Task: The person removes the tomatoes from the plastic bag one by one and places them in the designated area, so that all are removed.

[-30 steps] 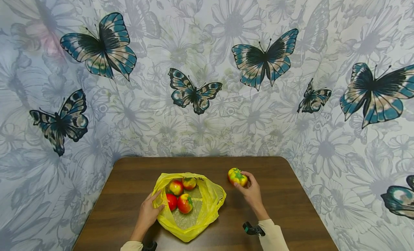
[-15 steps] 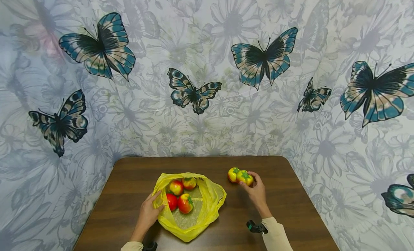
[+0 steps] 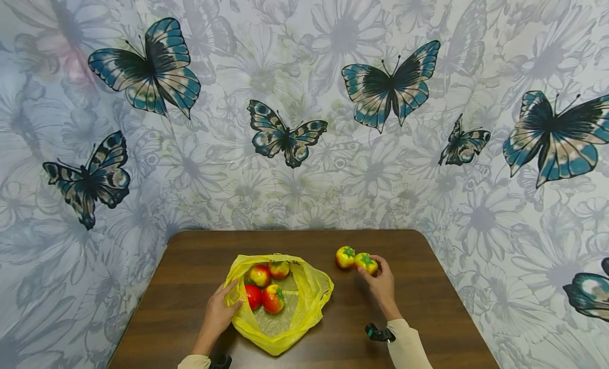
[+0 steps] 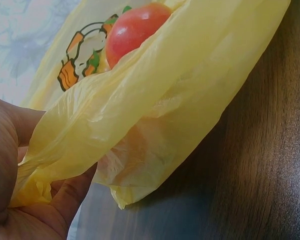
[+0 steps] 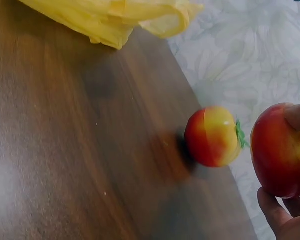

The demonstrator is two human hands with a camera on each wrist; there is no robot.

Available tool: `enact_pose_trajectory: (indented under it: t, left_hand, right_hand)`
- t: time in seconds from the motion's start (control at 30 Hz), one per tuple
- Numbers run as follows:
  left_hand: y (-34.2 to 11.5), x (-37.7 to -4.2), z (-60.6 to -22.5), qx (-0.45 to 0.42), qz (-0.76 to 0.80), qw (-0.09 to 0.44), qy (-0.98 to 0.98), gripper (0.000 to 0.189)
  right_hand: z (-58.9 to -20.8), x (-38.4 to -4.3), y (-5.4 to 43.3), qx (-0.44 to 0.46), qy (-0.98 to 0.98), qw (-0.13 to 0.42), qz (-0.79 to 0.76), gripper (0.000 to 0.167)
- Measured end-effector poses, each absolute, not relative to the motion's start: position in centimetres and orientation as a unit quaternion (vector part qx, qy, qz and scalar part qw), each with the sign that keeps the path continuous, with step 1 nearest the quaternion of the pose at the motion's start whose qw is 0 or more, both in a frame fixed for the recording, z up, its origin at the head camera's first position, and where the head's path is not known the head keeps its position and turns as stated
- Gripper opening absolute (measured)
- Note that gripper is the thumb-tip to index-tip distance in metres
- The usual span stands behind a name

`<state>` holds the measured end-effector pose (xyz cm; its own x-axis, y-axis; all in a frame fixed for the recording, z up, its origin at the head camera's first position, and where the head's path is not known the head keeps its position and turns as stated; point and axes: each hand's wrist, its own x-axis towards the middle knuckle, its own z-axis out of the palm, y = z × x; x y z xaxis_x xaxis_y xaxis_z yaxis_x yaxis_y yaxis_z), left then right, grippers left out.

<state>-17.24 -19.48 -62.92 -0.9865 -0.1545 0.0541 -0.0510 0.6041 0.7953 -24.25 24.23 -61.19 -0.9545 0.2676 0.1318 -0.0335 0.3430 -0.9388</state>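
Observation:
A yellow plastic bag [image 3: 309, 305] lies with its mouth spread wide, and several red-and-yellow tomatoes [image 3: 273, 298] sit inside it. My left hand [image 3: 218, 311] pinches the bag's left rim; the left wrist view shows the thin film [image 4: 89, 130] bunched between thumb and fingers. To the bag's right, my right hand [image 3: 379, 284] grips a tomato [image 3: 365, 262] with a green leafy top. Another tomato [image 3: 344, 257] stands on the table just left of the held one. In the right wrist view, a gap separates the held tomato [image 5: 277, 155] from the standing tomato [image 5: 212, 136].
The brown wooden table [image 3: 190, 263] has rounded back corners. Behind its far edge rises a wall [image 3: 295, 200] printed with flowers and butterflies. A dark band [image 3: 379, 333] is worn on my right wrist.
My right hand has moved to the right with its tomato, away from the one that stands on the table, which shows more fully. The left hand and the bag have hardly moved.

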Motion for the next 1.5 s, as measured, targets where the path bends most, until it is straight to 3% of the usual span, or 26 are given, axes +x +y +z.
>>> enact_pose_trajectory:
  t: [1.07, 1.5]
  left_hand:
    - [-19.6, -16.9, -62.8, 0.056, -0.440, 0.058, -0.894, 0.063]
    - [-19.7, -16.9, -62.7, 0.059, -0.440, 0.058, -0.894, 0.063]
  right_hand:
    - [-64.8, -26.1, 26.2, -0.130, -0.838, 0.141, 0.510, 0.052]
    - [-65.8, -27.4, 25.9, -0.110, -0.849, 0.133, 0.500, 0.056]
